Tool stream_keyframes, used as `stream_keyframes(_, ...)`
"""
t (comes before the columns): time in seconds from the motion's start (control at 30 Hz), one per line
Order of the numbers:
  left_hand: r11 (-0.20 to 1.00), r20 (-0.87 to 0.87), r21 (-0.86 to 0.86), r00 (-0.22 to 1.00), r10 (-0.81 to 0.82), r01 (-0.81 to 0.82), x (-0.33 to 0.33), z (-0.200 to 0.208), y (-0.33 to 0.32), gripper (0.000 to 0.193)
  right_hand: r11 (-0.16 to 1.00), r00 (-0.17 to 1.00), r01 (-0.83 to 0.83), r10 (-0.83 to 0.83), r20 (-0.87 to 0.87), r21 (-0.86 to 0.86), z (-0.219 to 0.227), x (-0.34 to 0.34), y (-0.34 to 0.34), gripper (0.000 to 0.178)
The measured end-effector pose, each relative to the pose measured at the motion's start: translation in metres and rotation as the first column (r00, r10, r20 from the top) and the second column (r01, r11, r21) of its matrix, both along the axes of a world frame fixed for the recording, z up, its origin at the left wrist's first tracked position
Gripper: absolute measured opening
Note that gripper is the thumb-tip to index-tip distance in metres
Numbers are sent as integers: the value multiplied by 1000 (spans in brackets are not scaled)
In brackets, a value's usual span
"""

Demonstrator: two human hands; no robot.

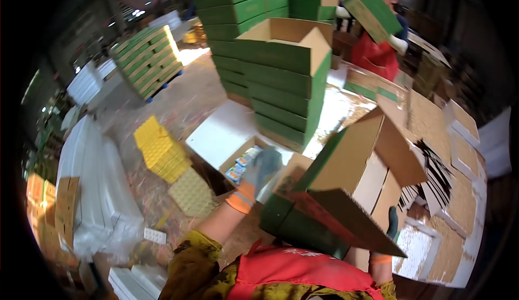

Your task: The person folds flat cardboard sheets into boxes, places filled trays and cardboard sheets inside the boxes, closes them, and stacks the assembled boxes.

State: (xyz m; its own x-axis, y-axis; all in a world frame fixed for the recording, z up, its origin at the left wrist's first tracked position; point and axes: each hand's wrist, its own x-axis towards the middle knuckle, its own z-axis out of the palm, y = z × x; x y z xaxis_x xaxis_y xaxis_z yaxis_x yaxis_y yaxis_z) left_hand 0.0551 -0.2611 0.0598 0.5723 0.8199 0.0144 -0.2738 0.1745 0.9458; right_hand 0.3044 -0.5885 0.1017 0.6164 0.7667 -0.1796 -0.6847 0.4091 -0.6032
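My left hand [264, 169], in a grey glove with an orange cuff, reaches over a small open carton [238, 153]. Several blue-and-white packets [243, 163] lie in it, right beside the hand. Motion smears its fingers, so their grip cannot be made out. On the right, my right hand [393, 221] wears a dark glove and is wrapped round the edge of a green-and-brown cardboard box [340, 165]. That box is tilted with its flaps spread, and it hides part of the hand. Beneath it sits a dark green carton [303, 227].
Stacked green cartons [281, 94] rise ahead, the top one open. Yellow egg trays [162, 148] and a paler tray stack [193, 193] stand at left, near plastic-wrapped white sheets [97, 175]. Black-striped strips [432, 170] lie on the cardboard-covered table [451, 200]. A person in a red apron [374, 56] lifts a box.
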Motion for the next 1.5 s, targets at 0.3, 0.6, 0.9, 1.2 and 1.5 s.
stream_keyframes(0.3, 862, 352, 244, 869, 348, -444, 60, 144, 184, 55, 596, 863, -497, 263, 432, 630, 121, 102, 119, 66)
stream_keyframes(0.6, 931, 239, 259, 951, 196, -257, 94, 133, 321, 64, 911, 859, -196, -18, 511, 362, 167, 129, 362, 35)
stream_keyframes(0.9, 629, 148, 574, 821, 551, -525, 108, 128, 288, 44, 914, 712, -395, 371, 596, -97, 175, 160, 464, 43)
stream_keyframes(1.2, 516, 142, 576, 699, 701, -635, 94, 116, 284, 46, 901, 663, -94, 373, 648, -423, 168, 175, 487, 41)
stream_keyframes(1.5, 389, -43, 809, 615, 787, -441, 61, 91, 174, 60, 910, 229, 69, 385, 894, -409, 78, 90, 265, 51)
